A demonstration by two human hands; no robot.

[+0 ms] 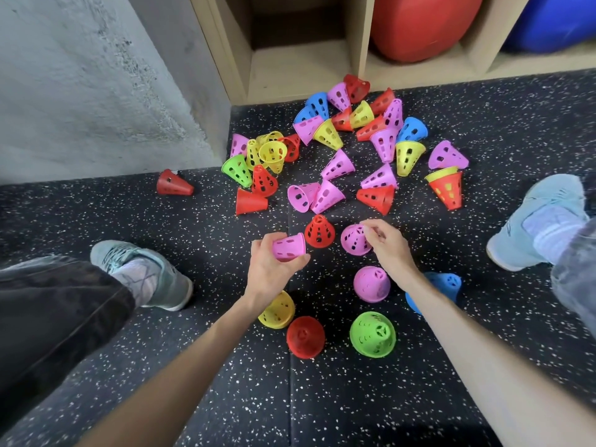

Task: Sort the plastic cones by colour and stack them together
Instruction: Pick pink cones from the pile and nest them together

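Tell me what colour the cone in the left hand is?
Pink. The left hand holds the cone; the head view shows it.

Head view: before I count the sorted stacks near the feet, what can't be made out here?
- Blue stack: the right forearm covers its left side.
- Yellow stack: partly under the left wrist.
- How many cones each upright stack holds: seen from above, nested layers are hidden.
- Pink cone in the left hand: its tip is behind the fingers.
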